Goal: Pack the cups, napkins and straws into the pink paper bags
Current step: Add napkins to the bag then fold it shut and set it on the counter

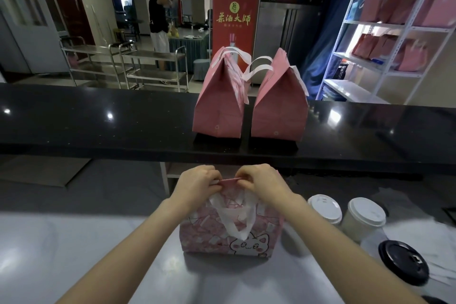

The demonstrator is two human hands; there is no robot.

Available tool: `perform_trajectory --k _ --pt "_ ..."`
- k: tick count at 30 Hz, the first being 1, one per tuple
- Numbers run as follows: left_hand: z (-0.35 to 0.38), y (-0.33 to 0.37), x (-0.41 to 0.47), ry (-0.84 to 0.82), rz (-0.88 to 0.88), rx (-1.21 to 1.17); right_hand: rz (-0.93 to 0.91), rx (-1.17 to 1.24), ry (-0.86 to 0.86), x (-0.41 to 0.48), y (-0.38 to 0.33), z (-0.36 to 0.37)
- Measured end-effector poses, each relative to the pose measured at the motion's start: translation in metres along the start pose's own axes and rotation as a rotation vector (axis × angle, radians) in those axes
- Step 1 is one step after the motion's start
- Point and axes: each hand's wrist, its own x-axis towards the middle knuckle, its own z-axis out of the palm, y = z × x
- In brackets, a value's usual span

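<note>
A black-lidded cup [404, 263] and two white-lidded cups [366, 215] stand on the pale tabletop [74, 242] just beside the right forearm; a careless elbow could topple them. The left hand [198, 184] and right hand [260, 181] both pinch the folded top of the cat-print pink bag [229, 234]. A hard tug might tear or tip it. Its contents are hidden. Beyond, two closed pink bags [218, 103] stand on the dark tabletop [98, 118].

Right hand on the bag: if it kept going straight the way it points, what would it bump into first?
The right hand pinches the folded top of the cat-print pink bag and points forward-left. Going on, it would probably meet the left hand, pinching the same fold beside it, though depth is unclear.
</note>
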Motion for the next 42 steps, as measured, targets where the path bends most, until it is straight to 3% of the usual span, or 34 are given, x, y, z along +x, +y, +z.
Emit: perform_trajectory --k 4,7,9,13,18,25,34,36,42 --pt "-0.018 -0.017 -0.016 -0.041 -0.099 -0.179 0.090 0.147 -0.076 -0.018 0.034 -0.030" --pt "-0.026 -0.034 -0.030 -0.101 -0.172 -0.132 0.110 0.085 -0.165 -0.034 0.058 -0.045" --pt "-0.027 -0.039 -0.038 -0.108 -0.210 -0.108 0.122 0.093 -0.123 -0.037 0.063 -0.042" --pt "-0.026 -0.031 -0.046 0.016 -0.179 0.002 0.164 -0.003 0.021 -0.034 0.053 -0.027" --pt "-0.028 -0.033 -0.079 0.191 -0.200 0.113 0.145 -0.021 0.083 -0.025 0.029 -0.013" --pt "-0.045 -0.050 -0.162 0.393 -0.318 0.193 -0.055 0.171 0.113 -0.012 -0.031 0.029" --pt "-0.048 -0.010 -0.228 0.633 -0.407 0.408 -0.498 -0.229 0.061 -0.066 -0.094 0.094" --pt "-0.046 0.001 -0.235 0.582 -0.420 0.309 -0.510 -0.228 -0.034 -0.075 -0.102 0.100" --pt "-0.036 0.008 -0.281 0.137 -0.632 -0.136 -0.436 -0.131 -0.306 -0.094 -0.113 0.111"
